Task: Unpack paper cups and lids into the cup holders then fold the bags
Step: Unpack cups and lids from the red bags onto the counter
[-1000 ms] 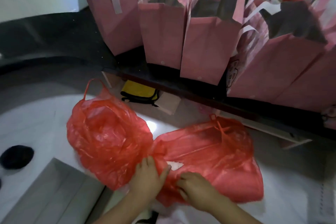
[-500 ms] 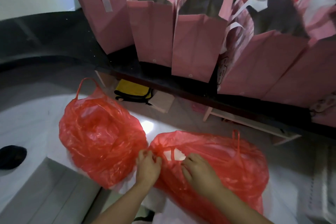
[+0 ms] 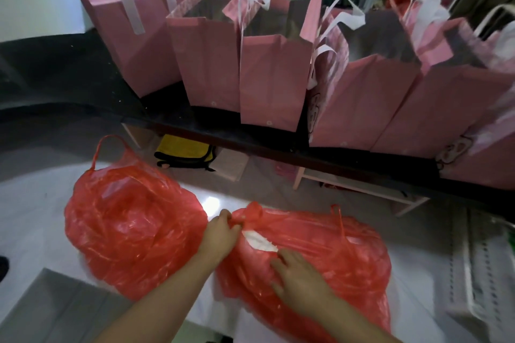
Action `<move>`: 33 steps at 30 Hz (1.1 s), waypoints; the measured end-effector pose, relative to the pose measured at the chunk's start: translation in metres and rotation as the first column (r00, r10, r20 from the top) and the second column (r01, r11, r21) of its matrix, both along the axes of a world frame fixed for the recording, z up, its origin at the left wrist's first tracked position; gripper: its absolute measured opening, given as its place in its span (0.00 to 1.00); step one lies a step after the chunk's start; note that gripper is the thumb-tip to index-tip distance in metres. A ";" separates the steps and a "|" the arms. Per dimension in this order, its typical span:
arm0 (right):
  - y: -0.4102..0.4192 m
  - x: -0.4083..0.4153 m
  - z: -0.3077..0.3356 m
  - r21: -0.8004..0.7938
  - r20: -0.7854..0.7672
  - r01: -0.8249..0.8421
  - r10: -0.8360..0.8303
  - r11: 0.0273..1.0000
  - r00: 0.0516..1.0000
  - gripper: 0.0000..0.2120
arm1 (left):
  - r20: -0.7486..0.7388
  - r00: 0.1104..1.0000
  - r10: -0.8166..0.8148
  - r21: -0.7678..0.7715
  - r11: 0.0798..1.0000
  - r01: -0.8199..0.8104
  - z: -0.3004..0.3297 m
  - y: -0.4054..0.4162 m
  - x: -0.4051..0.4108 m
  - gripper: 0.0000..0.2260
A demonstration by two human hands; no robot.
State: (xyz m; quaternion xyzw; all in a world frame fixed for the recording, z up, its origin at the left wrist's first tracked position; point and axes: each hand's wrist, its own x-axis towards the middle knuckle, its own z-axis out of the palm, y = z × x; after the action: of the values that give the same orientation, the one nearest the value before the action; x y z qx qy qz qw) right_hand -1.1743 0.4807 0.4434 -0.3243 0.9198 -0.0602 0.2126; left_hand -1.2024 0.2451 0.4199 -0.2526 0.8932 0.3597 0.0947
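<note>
Two red plastic bags lie on a white counter [image 3: 33, 203]. The left red bag [image 3: 131, 228] is bulging, its handle loop sticking up. The right red bag [image 3: 320, 253] lies on its side with something white [image 3: 259, 241] showing through its mouth. My left hand [image 3: 220, 237] pinches the gathered mouth of the right bag. My right hand [image 3: 298, 278] rests flat on top of that bag, fingers spread. What fills the bags is hidden by the plastic.
Several pink paper bags [image 3: 267, 78] with white handles stand in a row on a black ledge [image 3: 69, 69] behind the counter. A yellow and black cloth [image 3: 184, 152] lies on the shelf below. A perforated white rack [image 3: 479, 267] sits at the right.
My left hand has moved up and now grips the bunched mouth of the right bag. My right hand has slid onto the bag's top and flattened. The bag has bulged and shifted.
</note>
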 end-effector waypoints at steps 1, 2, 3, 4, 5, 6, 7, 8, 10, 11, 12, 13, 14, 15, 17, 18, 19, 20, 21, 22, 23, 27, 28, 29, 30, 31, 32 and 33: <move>0.000 0.003 -0.001 0.007 0.000 0.016 -0.016 1.000 1.000 0.29 | -0.005 0.998 0.062 0.014 0.998 -0.062 -0.001 -0.002 -0.004 0.11; 0.002 0.005 -0.001 0.007 0.000 0.045 -0.045 0.999 0.999 0.30 | 0.007 0.991 0.131 0.030 0.991 -0.131 -0.004 -0.005 -0.007 0.13; 0.003 0.006 -0.002 0.001 0.000 0.084 -0.084 0.996 0.996 0.31 | 0.031 0.982 0.185 0.065 0.980 -0.187 -0.005 -0.008 -0.008 0.15; 0.004 0.007 -0.003 -0.007 0.003 0.126 -0.126 0.992 0.992 0.32 | 0.049 0.975 0.216 0.117 0.968 -0.221 -0.007 -0.010 -0.007 0.16; 0.006 0.009 -0.004 -0.006 0.009 0.165 -0.165 0.986 0.986 0.34 | 0.068 0.971 0.228 0.168 0.957 -0.236 -0.009 -0.011 -0.006 0.16; 0.008 0.011 -0.006 0.012 0.019 0.196 -0.196 0.981 0.980 0.37 | 0.083 0.971 0.226 0.213 0.948 -0.238 -0.011 -0.011 -0.004 0.15; 0.009 0.013 -0.007 0.050 0.033 0.217 -0.219 0.975 0.975 0.40 | 0.106 0.970 0.220 0.246 0.939 -0.240 -0.012 -0.009 -0.001 0.12; 0.010 0.015 -0.008 0.100 0.052 0.230 -0.236 0.968 0.970 0.45 | 0.132 0.969 0.208 0.266 0.934 -0.237 -0.013 -0.006 0.001 0.11; 0.012 0.019 -0.012 0.187 0.081 0.237 -0.256 0.953 0.963 0.51 | 0.133 0.984 0.116 0.263 0.954 -0.147 -0.014 0.002 0.005 0.24; 0.012 0.020 -0.015 0.216 0.081 0.231 -0.253 0.949 0.964 0.52 | 0.038 0.999 0.012 0.149 0.989 -0.017 -0.012 0.006 0.007 0.32; 0.013 0.022 -0.018 0.232 0.078 0.222 -0.246 0.947 0.966 0.52 | -0.120 0.980 -0.160 -0.060 0.986 0.154 -0.009 0.008 0.009 0.38; 0.014 0.023 -0.021 0.236 0.072 0.216 -0.239 0.947 0.968 0.52 | -0.261 0.877 -0.403 -0.308 0.896 0.320 -0.005 0.011 0.011 0.40; 0.015 0.023 -0.024 0.233 0.066 0.213 -0.234 0.949 0.970 0.51 | -0.318 0.722 -0.615 -0.481 0.760 0.437 -0.001 0.013 0.011 0.37; 0.016 0.022 -0.026 0.230 0.064 0.211 -0.231 0.950 0.971 0.51 | -0.291 0.592 -0.752 -0.542 0.639 0.545 -0.001 0.016 0.011 0.31; 0.017 0.022 -0.029 0.230 0.071 0.209 -0.231 0.950 0.970 0.51 | -0.117 0.557 -0.822 -0.474 0.539 0.696 0.000 0.026 0.013 0.23; 0.018 0.022 -0.030 0.228 0.071 0.210 -0.232 0.951 0.970 0.51 | 0.008 0.602 -0.798 -0.417 0.545 0.727 -0.003 0.030 0.015 0.24; 0.018 0.022 -0.032 0.223 0.069 0.212 -0.232 0.952 0.970 0.51 | 0.112 0.640 -0.760 -0.390 0.559 0.731 -0.008 0.031 0.016 0.25; 0.019 0.022 -0.032 0.217 0.067 0.213 -0.232 0.953 0.970 0.51 | 0.157 0.673 -0.723 -0.380 0.585 0.717 -0.012 0.030 0.015 0.24; 0.021 0.022 -0.033 0.211 0.063 0.211 -0.229 0.954 0.971 0.51 | 0.156 0.703 -0.694 -0.362 0.622 0.694 -0.015 0.027 0.013 0.21; 0.022 0.021 -0.033 0.206 0.057 0.207 -0.223 0.956 0.973 0.50 | 0.115 0.743 -0.660 -0.321 0.683 0.656 -0.017 0.022 0.010 0.17; 0.024 0.021 -0.033 0.202 0.052 0.200 -0.214 0.959 0.975 0.49 | 0.065 0.788 -0.612 -0.260 0.752 0.605 -0.019 0.016 0.008 0.13; 0.034 0.017 -0.034 0.165 0.003 0.226 -0.230 0.960 0.973 0.48 | 0.052 0.949 -0.312 -0.070 0.946 0.315 -0.029 -0.008 0.006 0.10; 0.037 0.015 -0.034 0.152 -0.003 0.249 -0.252 0.956 0.968 0.49 | 0.085 0.960 -0.266 -0.024 0.963 0.269 -0.032 -0.013 0.008 0.11; 0.041 0.012 -0.033 0.147 0.003 0.269 -0.272 0.952 0.962 0.49 | 0.117 0.963 -0.244 0.022 0.970 0.243 -0.036 -0.016 0.010 0.12; 0.044 0.009 -0.033 0.147 0.016 0.283 -0.288 0.948 0.958 0.50 | 0.144 0.958 -0.248 0.058 0.968 0.242 -0.040 -0.019 0.014 0.11; 0.047 0.007 -0.033 0.143 0.027 0.292 -0.299 0.946 0.954 0.50 | 0.165 0.949 -0.269 0.081 0.962 0.259 -0.044 -0.021 0.017 0.10; 0.049 0.004 -0.031 0.131 0.032 0.301 -0.308 0.944 0.951 0.51 | 0.174 0.937 -0.302 0.083 0.953 0.291 -0.047 -0.022 0.022 0.08; 0.051 0.001 -0.029 0.114 0.029 0.312 -0.317 0.943 0.948 0.51 | 0.171 0.923 -0.344 0.070 0.939 0.337 -0.048 -0.022 0.027 0.08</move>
State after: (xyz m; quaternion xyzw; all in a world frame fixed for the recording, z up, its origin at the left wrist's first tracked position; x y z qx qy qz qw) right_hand -1.1730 0.5314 0.4141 -0.1597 0.9565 -0.0512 0.2388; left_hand -1.1752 0.2233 0.3716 -0.1236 0.9039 0.3308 0.2414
